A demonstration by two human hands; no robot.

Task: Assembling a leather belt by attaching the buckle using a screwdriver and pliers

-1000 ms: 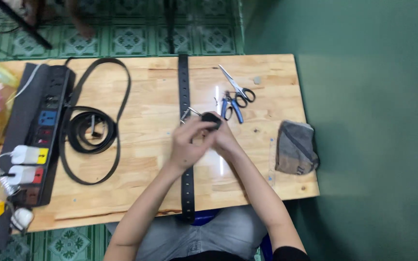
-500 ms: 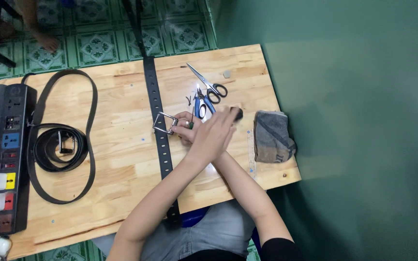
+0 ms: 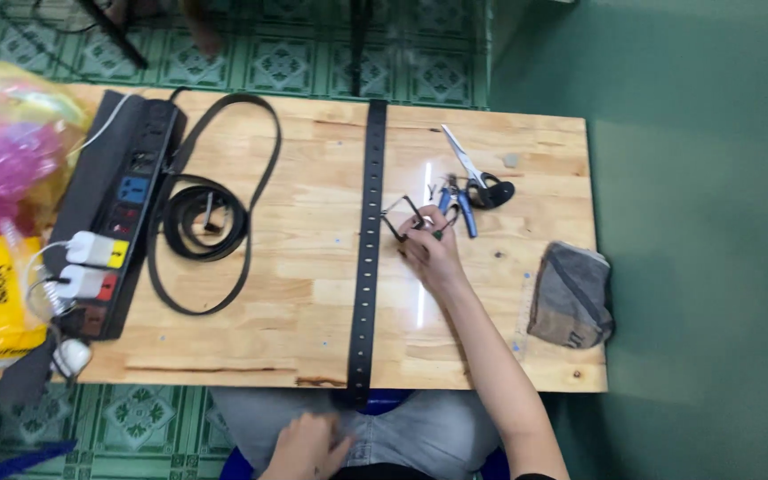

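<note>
Buckle, a small metal frame, sits near the middle of the desk, just right of the long black belt and touching or nearly touching its edge. The right hand rests on the desk beside it, with its fingers drawn together in a pinch on the buckle's near side. The belt lies flat and straight across the desk from the far edge to the near edge, where its end hangs over toward the person's lap. The left hand is off the desk, below the near edge, lying on the grey trousers close to the belt's hanging end; its fingers are curled, and whether they grip anything cannot be told.

Just beyond the right hand lie blue-handled pliers, and past them scissors with black handles, blades pointing toward the far edge. A grey pouch sits at the right edge, near the near-right corner. On the left half, a second belt lies partly coiled, with a wide loop around the coil. A black power strip runs along the left edge, with two white plugs in it. Yellow and pink plastic bags crowd the left edge, beyond the strip.
</note>
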